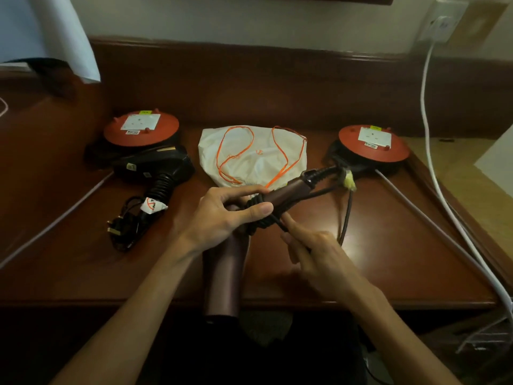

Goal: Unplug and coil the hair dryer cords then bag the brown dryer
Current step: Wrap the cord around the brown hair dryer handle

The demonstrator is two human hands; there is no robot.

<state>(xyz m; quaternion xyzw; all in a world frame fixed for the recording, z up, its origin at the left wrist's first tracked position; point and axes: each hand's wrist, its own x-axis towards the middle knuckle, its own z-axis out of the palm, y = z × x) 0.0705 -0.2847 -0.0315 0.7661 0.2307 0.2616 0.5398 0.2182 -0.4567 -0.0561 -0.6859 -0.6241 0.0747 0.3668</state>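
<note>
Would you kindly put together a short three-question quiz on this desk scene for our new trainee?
1. True or false: the black dryer lies at the left of the desk, its cord bundled beside it.
2. What is the right hand pinching?
A. the bag's orange drawstring
B. the brown dryer's cord
C. the white wall cable
3. Fill in: the white bag lies between two red ____.

Key:
1. True.
2. B: the left hand holds the brown dryer at its handle, where turns of the cord are wrapped, while the right pinches the cord.
3. Reels.
</note>
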